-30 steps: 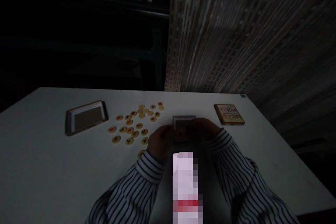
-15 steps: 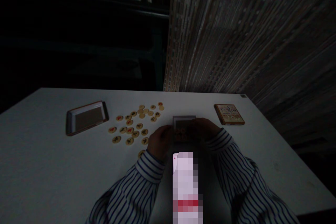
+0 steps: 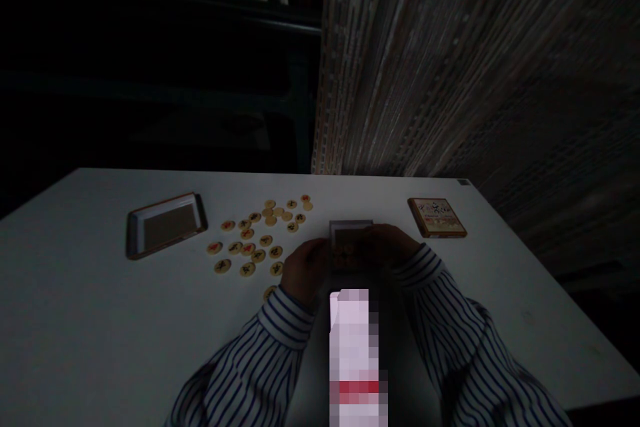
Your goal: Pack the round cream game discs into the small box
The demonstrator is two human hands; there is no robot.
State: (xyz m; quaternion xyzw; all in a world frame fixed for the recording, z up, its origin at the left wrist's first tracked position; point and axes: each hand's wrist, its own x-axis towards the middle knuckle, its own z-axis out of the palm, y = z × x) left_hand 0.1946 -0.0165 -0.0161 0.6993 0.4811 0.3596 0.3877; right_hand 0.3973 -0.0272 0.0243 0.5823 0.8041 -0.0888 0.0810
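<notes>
A small open box (image 3: 351,229) sits on the white table (image 3: 75,320) in front of me, with a few round pieces showing inside it. My left hand (image 3: 304,271) rests against the box's left side, fingers curled. My right hand (image 3: 387,247) lies over the box's right part, fingers bent; the dim light hides what, if anything, they pinch. Several round wooden game pieces (image 3: 253,240) with red and black marks lie scattered to the left of the box.
An empty tray-like box half (image 3: 165,223) lies at the left. A printed square lid (image 3: 437,217) lies at the right near the table's far corner. A blurred upright card (image 3: 354,353) hangs between my striped sleeves. A slatted wall stands behind.
</notes>
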